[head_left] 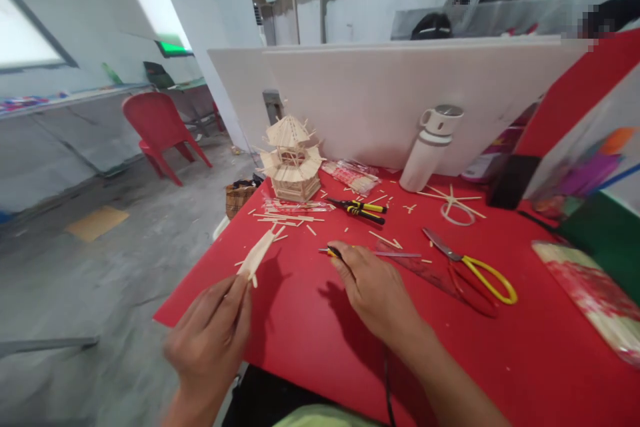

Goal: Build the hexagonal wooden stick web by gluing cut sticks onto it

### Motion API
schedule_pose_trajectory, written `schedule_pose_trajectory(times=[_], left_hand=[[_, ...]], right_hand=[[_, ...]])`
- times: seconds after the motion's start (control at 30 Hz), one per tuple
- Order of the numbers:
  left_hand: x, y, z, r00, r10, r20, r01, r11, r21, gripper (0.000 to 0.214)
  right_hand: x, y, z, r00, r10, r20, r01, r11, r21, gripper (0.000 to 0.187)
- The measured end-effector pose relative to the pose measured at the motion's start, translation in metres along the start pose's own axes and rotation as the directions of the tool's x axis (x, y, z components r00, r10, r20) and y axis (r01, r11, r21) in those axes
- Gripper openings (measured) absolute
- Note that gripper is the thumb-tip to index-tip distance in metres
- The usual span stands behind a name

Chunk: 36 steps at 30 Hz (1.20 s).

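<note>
My left hand (213, 337) is closed in a pinch on a flat fan-shaped piece of glued wooden sticks (257, 253), held up over the left edge of the red table (310, 320). My right hand (370, 287) rests on the table with its fingers curled round a thin yellow-and-black tool (334, 252), whose metal tip points right. A small pagoda model of wooden sticks (293, 160) stands at the far left of the table. Loose sticks (280, 219) lie scattered in front of it.
Yellow-handled scissors (475, 267), yellow-black pliers (361, 208), a red-tinted ruler (425, 273), a white bottle (430, 147) and a white ring (457, 213) lie on the table. A white board (380, 93) stands behind. A red chair (160, 130) is on the floor at left.
</note>
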<state>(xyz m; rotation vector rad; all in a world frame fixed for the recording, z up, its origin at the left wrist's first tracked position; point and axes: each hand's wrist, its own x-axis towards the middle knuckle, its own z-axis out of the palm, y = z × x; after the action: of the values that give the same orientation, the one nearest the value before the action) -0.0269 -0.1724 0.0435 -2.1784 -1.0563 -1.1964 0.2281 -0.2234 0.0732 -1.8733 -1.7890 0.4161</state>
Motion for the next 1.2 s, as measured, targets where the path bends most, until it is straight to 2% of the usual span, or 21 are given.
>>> schedule_pose_trajectory(times=[0.17,0.27,0.33,0.4,0.47,0.53,0.6,0.7,0.77,0.83,0.87,0.93,0.97,1.0,1.1,1.2], left_hand=[[0.009,0.012,-0.004,0.994,0.103,0.032,-0.102,0.995,-0.015,0.035],[0.010,0.018,-0.008,0.987,0.152,0.051,-0.154,0.988,0.026,0.034],[0.007,0.018,-0.008,0.981,0.178,0.079,-0.185,0.979,0.085,0.030],[0.001,0.016,-0.004,0.978,0.169,0.120,-0.184,0.975,0.128,0.026],[-0.007,0.015,0.004,0.977,0.152,0.147,-0.170,0.978,0.118,0.025],[-0.015,0.018,0.015,0.973,0.133,0.190,-0.152,0.985,0.086,0.027],[-0.021,0.025,0.025,0.965,0.119,0.232,-0.141,0.987,0.081,0.028],[-0.026,0.042,0.033,0.963,0.088,0.256,-0.121,0.986,0.118,0.028],[-0.029,0.054,0.035,0.956,0.040,0.292,-0.084,0.987,0.140,0.023],[-0.032,0.062,0.036,0.940,0.013,0.342,-0.061,0.990,0.129,0.019],[-0.034,0.063,0.036,0.925,-0.001,0.379,-0.049,0.991,0.123,0.017],[-0.041,0.063,0.035,0.908,-0.023,0.418,-0.017,0.996,0.090,0.014],[-0.044,0.062,0.034,0.906,-0.034,0.421,0.005,0.998,0.070,0.013],[-0.048,0.060,0.032,0.904,-0.043,0.426,0.026,0.999,0.046,0.013],[-0.058,0.054,0.025,0.912,-0.075,0.402,0.095,0.995,-0.028,0.011],[-0.066,0.049,0.020,0.931,-0.122,0.343,0.164,0.982,-0.097,0.010]], right_hand=[[-0.015,0.013,-0.007,0.999,-0.050,-0.017,0.050,0.999,0.012,0.050],[-0.023,0.038,-0.008,0.996,-0.015,-0.088,0.010,0.998,-0.065,0.049],[-0.023,0.068,-0.016,0.983,0.057,-0.175,-0.087,0.982,-0.169,0.049],[-0.020,0.109,-0.032,0.954,0.167,-0.250,-0.237,0.929,-0.283,0.049],[-0.016,0.151,-0.054,0.896,0.324,-0.304,-0.423,0.830,-0.364,0.044],[-0.011,0.187,-0.076,0.845,0.414,-0.339,-0.526,0.756,-0.389,0.040],[-0.006,0.210,-0.091,0.800,0.480,-0.360,-0.598,0.693,-0.404,0.038],[-0.006,0.218,-0.095,0.771,0.499,-0.397,-0.636,0.641,-0.430,0.042],[-0.013,0.211,-0.087,0.795,0.464,-0.390,-0.604,0.655,-0.454,0.047],[-0.025,0.203,-0.078,0.828,0.472,-0.302,-0.560,0.676,-0.479,0.046],[-0.032,0.201,-0.074,0.808,0.542,-0.230,-0.578,0.655,-0.487,0.044],[-0.045,0.203,-0.068,0.737,0.667,-0.109,-0.619,0.602,-0.505,0.042],[-0.051,0.206,-0.066,0.725,0.685,-0.071,-0.618,0.600,-0.508,0.043],[-0.056,0.210,-0.065,0.735,0.677,-0.052,-0.604,0.617,-0.504,0.043],[-0.066,0.225,-0.062,0.763,0.644,-0.061,-0.581,0.641,-0.501,0.049],[-0.070,0.247,-0.061,0.772,0.621,-0.139,-0.603,0.645,-0.470,0.057]])
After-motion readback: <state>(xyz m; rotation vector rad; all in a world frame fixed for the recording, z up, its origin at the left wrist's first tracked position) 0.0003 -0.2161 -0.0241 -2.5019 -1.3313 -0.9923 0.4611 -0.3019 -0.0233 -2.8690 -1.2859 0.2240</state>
